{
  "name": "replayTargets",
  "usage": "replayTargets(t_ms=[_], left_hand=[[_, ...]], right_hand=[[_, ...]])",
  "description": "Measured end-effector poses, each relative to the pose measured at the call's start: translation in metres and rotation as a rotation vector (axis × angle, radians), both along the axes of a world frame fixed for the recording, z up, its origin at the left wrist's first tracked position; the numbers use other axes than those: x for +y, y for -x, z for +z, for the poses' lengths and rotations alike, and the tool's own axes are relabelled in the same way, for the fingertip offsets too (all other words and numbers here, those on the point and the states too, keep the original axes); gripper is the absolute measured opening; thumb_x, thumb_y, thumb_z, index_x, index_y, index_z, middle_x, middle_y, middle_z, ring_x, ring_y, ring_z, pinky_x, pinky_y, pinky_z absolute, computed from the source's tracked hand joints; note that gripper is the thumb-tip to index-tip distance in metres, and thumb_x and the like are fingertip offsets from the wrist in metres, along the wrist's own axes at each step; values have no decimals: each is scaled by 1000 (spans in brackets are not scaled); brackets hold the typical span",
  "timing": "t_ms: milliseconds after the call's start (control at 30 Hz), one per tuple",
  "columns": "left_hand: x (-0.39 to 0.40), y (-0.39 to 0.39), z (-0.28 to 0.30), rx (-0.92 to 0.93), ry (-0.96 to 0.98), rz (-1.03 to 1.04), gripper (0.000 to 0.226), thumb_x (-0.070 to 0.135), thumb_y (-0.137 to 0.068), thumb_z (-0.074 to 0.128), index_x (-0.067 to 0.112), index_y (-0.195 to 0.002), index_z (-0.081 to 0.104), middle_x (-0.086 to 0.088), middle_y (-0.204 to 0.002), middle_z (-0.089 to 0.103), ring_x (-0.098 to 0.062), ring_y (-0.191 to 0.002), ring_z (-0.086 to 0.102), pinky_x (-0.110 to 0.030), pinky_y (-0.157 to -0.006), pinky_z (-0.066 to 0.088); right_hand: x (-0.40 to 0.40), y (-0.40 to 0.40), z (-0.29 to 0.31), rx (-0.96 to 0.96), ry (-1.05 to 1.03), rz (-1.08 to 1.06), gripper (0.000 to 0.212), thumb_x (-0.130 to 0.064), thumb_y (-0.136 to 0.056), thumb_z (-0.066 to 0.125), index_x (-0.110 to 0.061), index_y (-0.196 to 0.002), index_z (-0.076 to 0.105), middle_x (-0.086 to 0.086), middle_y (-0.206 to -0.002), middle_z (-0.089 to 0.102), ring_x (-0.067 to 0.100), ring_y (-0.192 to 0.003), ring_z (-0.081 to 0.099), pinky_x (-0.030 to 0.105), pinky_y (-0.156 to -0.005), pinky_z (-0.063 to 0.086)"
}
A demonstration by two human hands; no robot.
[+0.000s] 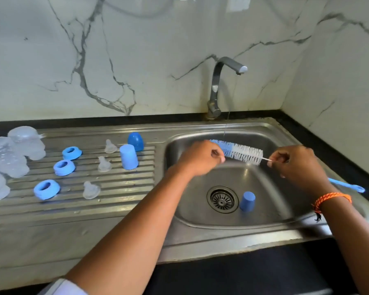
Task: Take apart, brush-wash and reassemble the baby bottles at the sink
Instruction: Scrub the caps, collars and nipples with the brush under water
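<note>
Both hands, left (197,158) and right (294,161), pinch the bottle brush (238,152) over the sink (285,209); better rinse bristles under the tap (218,86)

Three clear bottles (8,155), three blue rings (64,167), three teats (104,164), three caps (128,156), one brush (239,151)
</note>
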State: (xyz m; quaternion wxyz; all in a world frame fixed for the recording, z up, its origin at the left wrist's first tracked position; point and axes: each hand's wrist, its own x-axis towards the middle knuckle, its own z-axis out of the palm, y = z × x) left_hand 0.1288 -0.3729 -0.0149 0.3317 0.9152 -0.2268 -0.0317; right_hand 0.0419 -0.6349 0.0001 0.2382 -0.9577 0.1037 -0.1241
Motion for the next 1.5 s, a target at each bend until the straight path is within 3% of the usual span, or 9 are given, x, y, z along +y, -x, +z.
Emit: replayTargets(t_ms=[267,400,533,667,800,967,1133,1333,1500], left_hand=[[-109,0,-69,307,-397,-206,51,38,-92,76,35,-141,59,1,-154,51,-26,-135,53,-36,-110,44],[-132,3,-84,287,-564,-175,63,53,-82,81,39,-139,58,-2,-147,54,-28,-131,57,-38,-102,45],[-144,1,-81,234,-539,-164,38,43,-85,73,25,-118,69,-5,-120,69,-28,-110,68,-36,-89,50],[-136,-16,-61,419,-275,-118,27,29,-83,75,5,-96,75,-11,-81,79,-26,-76,79,-40,-77,66],[-104,-39,-46,379,59,58,24,11,-81,81,14,-96,63,-10,-95,73,-25,-82,72,-36,-79,60],[-70,-58,-32,656,789,205,43,4,-102,54,30,-134,44,-19,-123,66,-39,-84,78,-47,-82,64],[-62,-70,-25,842,1558,351,31,10,-107,53,5,-138,52,-28,-126,66,-40,-103,74,-50,-103,55],[-71,-67,-29,846,1815,450,21,13,-102,65,-4,-116,62,-24,-110,75,-34,-118,70,-42,-100,56],[-68,-69,-31,785,1964,534,30,12,-96,73,-2,-121,63,-19,-108,76,-26,-100,75,-37,-95,60]], right_hand=[[-14,-5,-9,-17,-2,-106,13,-28,-89,80,-28,-77,73,3,-85,71,29,-81,67,45,-78,60],[-20,-5,-10,-2,28,-166,11,-27,-89,79,-27,-79,74,7,-87,69,33,-82,64,39,-75,54],[-21,-2,-7,-4,34,-177,10,-29,-90,79,-26,-81,75,8,-88,70,35,-84,66,41,-76,57],[-21,-2,-6,-42,8,-205,10,-29,-91,77,-25,-82,75,10,-90,70,37,-85,65,39,-75,55],[-22,-4,-6,-140,-117,-152,13,-26,-94,71,-24,-81,72,5,-84,70,30,-85,63,36,-73,51],[-13,-8,-11,-239,-209,-33,9,-18,-101,63,-24,-94,66,-11,-70,61,12,-66,53,32,-62,39],[-1,-7,-13,-298,-114,90,13,-19,-103,61,-29,-110,65,-12,-80,64,14,-71,57,38,-65,46],[9,-8,-15,-226,-68,97,11,-24,-104,60,-27,-94,61,-3,-79,66,24,-76,61,50,-70,55],[6,-6,-16,-173,-61,111,9,-26,-102,63,-30,-95,62,-6,-83,69,20,-80,63,50,-72,57]])
